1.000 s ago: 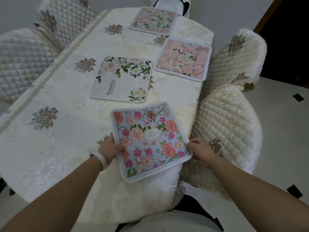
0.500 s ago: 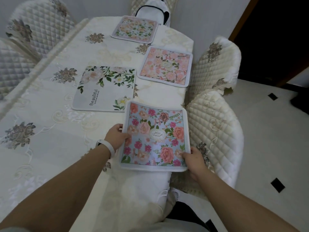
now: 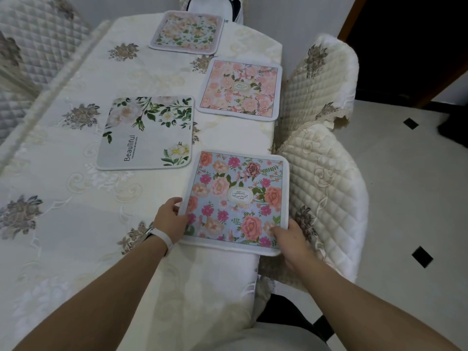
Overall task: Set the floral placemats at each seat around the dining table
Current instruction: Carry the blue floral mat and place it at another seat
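We see the cloth-covered worktop (image 3: 76, 198) with a quilted chair (image 3: 329, 198) at its right. The white placemat (image 3: 147, 133), the pink placemat (image 3: 240, 89) and the far placemat (image 3: 187, 31) lie beyond. The blue placemat (image 3: 238, 198) lies at the near right edge, beside that chair. Our left grip (image 3: 171, 219) pinches its left edge, and our right grip (image 3: 288, 236) holds its near right corner.

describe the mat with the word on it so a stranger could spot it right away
On the cream tablecloth lie four square mats. The white mat is the leftmost, toward the table's middle, left of the pink mat and just beyond the blue mat nearest the person. Only it has a plain pale ground with green leaves, white flowers and the word Beautiful.
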Demonstrator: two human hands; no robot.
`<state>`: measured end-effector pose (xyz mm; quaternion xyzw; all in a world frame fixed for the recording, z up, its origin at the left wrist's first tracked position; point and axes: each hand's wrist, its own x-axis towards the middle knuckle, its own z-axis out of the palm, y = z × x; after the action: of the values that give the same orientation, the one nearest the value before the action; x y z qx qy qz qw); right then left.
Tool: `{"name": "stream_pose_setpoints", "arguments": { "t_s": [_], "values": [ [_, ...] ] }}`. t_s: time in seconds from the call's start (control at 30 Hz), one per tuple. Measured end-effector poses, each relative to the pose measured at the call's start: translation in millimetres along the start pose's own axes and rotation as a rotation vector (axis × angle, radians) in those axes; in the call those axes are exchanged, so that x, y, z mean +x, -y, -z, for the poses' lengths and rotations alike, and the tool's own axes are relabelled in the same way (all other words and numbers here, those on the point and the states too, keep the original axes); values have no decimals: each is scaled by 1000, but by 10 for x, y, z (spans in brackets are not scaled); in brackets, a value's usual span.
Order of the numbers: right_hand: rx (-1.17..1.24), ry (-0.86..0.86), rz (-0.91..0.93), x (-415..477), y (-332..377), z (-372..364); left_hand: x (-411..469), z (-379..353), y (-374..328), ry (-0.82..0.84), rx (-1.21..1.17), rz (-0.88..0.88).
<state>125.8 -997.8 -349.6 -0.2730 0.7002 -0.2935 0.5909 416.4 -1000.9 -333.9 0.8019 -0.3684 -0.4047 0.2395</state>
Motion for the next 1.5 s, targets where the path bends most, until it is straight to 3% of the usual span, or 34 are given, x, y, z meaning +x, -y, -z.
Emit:
{"name": "stream_pose_setpoints", "arguments": {
  "t_s": [0.37,0.87,1.2,1.37,1.5],
  "values": [
    [-36,123,50,47,34,-19,54,75,71,-51,238,-46],
    [-82,202,69,121,34,-230,105,281,179,-114,218,18],
    [-235,233,28,107,-74,-203,71,243,233,-166,250,-47],
    [-425,185,23,129,-100,-167,69,232,284,-177,248,-24],
    [-538,107,119,29,-36,-137,7,232,368,-166,413,-115]
  ]
}}
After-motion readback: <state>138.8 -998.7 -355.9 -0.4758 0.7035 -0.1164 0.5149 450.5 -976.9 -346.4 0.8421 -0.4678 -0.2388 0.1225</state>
